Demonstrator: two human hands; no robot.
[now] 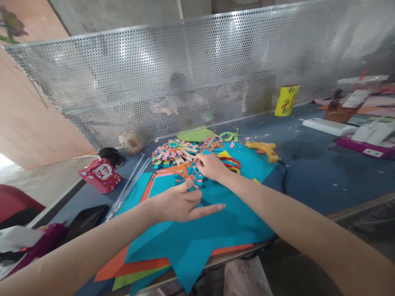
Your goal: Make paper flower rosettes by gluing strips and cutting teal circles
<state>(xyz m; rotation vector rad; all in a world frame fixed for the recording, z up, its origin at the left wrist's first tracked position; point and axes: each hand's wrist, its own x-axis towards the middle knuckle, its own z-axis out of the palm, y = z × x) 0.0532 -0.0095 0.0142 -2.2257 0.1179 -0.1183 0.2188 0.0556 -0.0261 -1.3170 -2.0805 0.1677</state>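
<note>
A small blue, pink and orange paper flower with fringed petals is between my hands, over a stack of coloured paper. My left hand pinches its near side with thumb and forefinger, the little finger stretched out to the right. Fingers curled together, my right hand grips the flower's far right edge; its fingertips are partly hidden. Just beyond lies a pile of finished-looking fringed paper flowers. Red and yellow scissor handles show behind my right wrist. Blue paper lies under both hands.
A yellow glue gun with a black cord lies to the right. Clear glue sticks, a red box and a black phone are at left. A yellow bottle and drink cup stand before a perforated metal screen.
</note>
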